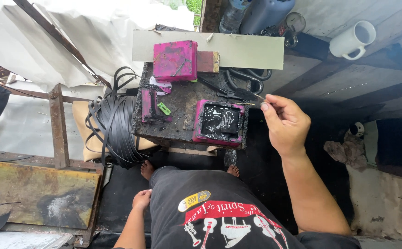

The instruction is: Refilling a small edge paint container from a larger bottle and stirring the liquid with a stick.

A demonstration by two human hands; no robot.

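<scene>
**Right hand pinches a thin stick beside the tray of black liquid**

Far out to the left of both hands lies a rusty metal sheet (37, 193), and above it a bundle of black straps (113, 124) leans against the left side of the work block (182, 103). The left hand (141, 200) hangs low beside the person's dark shorts, well below and left of the block. Its fingers are curled loosely inward; it holds nothing that can be seen and touches only the cloth at the hip.

On the stained black block, up and to the right of the left hand, a small green clip (164, 109) lies near a pink-edged piece. At the block's far edge sits a pink box (175, 60) on a pale board (247, 50). A pink tray filled with glossy black liquid (219, 121) stands at the near right corner of the block.

The right hand (285, 123) is raised just to the right of that tray. Thumb and forefinger are pressed together on a thin stick (257, 96), the other fingers folded into the palm. The stick points up and left from the pinch, its tip over the block's right edge, above the tray and apart from the liquid. Black scissors (231, 92) lie just left of the stick's tip. Well beyond the hand, up and to the right, a white mug (354, 40) lies on the planks.
</scene>
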